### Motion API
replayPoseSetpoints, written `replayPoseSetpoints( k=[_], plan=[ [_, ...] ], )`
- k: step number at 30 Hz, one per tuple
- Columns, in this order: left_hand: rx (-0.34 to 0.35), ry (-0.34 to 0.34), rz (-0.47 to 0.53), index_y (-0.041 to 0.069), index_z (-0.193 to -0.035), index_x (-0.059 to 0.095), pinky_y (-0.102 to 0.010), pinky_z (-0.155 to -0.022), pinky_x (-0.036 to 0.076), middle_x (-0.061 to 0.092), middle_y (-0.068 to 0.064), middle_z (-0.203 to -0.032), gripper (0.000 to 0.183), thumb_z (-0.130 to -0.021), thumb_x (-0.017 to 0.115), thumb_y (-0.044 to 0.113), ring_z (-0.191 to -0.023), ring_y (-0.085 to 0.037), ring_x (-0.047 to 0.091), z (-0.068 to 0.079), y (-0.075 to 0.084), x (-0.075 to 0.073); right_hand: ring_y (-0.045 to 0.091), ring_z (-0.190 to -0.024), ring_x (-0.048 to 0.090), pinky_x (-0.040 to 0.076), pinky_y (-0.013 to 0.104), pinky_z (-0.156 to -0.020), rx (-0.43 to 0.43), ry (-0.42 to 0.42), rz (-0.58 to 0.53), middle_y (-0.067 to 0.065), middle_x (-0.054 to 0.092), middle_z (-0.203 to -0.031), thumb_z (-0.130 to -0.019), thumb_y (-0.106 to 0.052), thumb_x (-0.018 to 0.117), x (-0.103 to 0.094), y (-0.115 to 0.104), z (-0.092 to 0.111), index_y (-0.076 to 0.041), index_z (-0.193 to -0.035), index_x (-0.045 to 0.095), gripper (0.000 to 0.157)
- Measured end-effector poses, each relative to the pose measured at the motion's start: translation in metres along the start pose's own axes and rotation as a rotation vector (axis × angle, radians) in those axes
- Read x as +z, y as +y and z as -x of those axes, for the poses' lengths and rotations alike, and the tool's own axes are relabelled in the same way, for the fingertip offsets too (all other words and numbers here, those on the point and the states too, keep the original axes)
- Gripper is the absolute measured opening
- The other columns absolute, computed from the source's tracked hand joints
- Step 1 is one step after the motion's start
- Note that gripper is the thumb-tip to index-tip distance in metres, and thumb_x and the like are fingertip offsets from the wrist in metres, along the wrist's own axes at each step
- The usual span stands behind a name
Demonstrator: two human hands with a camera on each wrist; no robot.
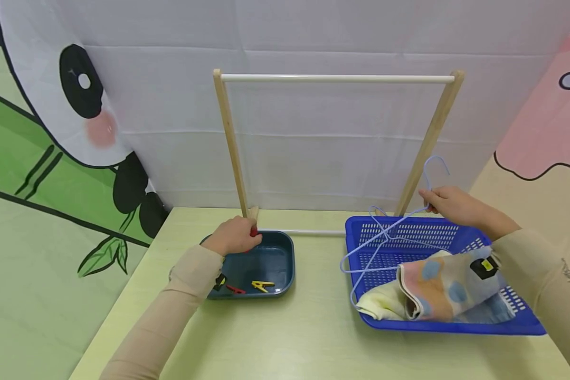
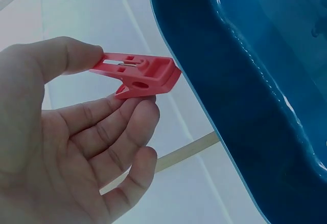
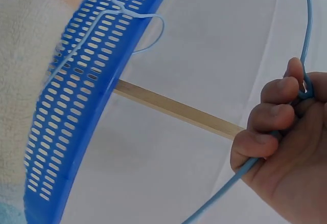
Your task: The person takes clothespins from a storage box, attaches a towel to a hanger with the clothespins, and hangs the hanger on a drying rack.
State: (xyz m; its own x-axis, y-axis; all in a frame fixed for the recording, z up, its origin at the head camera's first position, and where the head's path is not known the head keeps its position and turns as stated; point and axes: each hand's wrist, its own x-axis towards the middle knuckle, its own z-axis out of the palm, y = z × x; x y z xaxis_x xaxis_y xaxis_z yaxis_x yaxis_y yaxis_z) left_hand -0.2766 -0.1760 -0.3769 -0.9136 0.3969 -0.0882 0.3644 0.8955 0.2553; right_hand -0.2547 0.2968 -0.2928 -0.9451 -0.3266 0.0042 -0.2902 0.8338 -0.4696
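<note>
My left hand (image 1: 234,235) is over the left part of a dark teal tray (image 1: 291,264). Between thumb and fingers it pinches a red clothespin (image 2: 148,73), seen close beside the tray's wall in the left wrist view. My right hand (image 1: 456,207) is raised above the back of a blue perforated basket (image 1: 456,327). Its fingers curl round a light blue wire hanger (image 3: 217,197) just below the hook, which points up. A second hanger (image 3: 97,24) lies in the basket, overlapping the held one in the head view. A yellow clothespin (image 1: 263,285) and a red one (image 1: 236,290) lie in the tray.
Folded in the basket are a spotted towel (image 1: 442,287), a pale yellow cloth (image 1: 385,302) and a blue cloth (image 1: 489,310). Behind stands a rack with wooden posts (image 1: 230,142) and a white top rod (image 1: 337,78). Printed curtains surround the light table (image 1: 313,338).
</note>
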Motion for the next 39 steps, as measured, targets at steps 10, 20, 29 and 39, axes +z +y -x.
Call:
replayPoseSetpoints(
  k=[10, 20, 29, 39],
  plan=[
    [0.007, 0.031, 0.016, 0.006, -0.092, 0.061, -0.034, -0.06, 0.047, 0.058, -0.002, -0.071, 0.023, -0.091, 0.059, 0.03, -0.062, -0.017, 0.054, 0.0, 0.006, -0.002, 0.021, -0.068, 0.047, 0.039, 0.038, -0.067, -0.023, 0.081, 0.076, 0.006, 0.055, -0.074, -0.105, -0.027, 0.029, -0.015, -0.012, 0.0, 0.0, -0.082, 0.061, 0.048],
    [0.052, 0.072, 0.05, 0.004, -0.101, 0.065, -0.038, -0.072, 0.05, 0.065, -0.003, -0.079, 0.03, -0.093, 0.057, 0.032, -0.064, -0.014, 0.058, 0.001, 0.015, -0.01, 0.019, -0.058, 0.044, 0.036, 0.035, -0.059, -0.049, 0.181, 0.109, 0.004, 0.052, -0.066, -0.105, -0.027, 0.028, -0.022, -0.018, 0.003, -0.002, -0.076, 0.06, 0.049],
    [0.074, 0.085, 0.083, 0.004, -0.1, 0.063, -0.037, -0.076, 0.05, 0.061, -0.007, -0.09, 0.028, -0.093, 0.057, 0.031, -0.075, -0.019, 0.058, -0.002, 0.026, -0.014, 0.029, -0.072, 0.055, 0.042, 0.045, -0.067, -0.073, 0.235, 0.145, 0.013, 0.061, -0.077, -0.105, -0.026, 0.026, -0.025, -0.021, 0.0, 0.002, -0.083, 0.062, 0.051],
    [0.084, 0.093, 0.138, 0.004, -0.104, 0.062, -0.037, -0.077, 0.05, 0.065, -0.008, -0.095, 0.03, -0.092, 0.058, 0.031, -0.08, -0.019, 0.06, -0.008, 0.038, -0.016, 0.036, -0.079, 0.05, 0.037, 0.049, -0.072, -0.028, 0.267, 0.133, 0.023, 0.06, -0.089, -0.104, -0.033, 0.021, -0.038, -0.029, 0.002, 0.006, -0.092, 0.059, 0.056]
  ],
)
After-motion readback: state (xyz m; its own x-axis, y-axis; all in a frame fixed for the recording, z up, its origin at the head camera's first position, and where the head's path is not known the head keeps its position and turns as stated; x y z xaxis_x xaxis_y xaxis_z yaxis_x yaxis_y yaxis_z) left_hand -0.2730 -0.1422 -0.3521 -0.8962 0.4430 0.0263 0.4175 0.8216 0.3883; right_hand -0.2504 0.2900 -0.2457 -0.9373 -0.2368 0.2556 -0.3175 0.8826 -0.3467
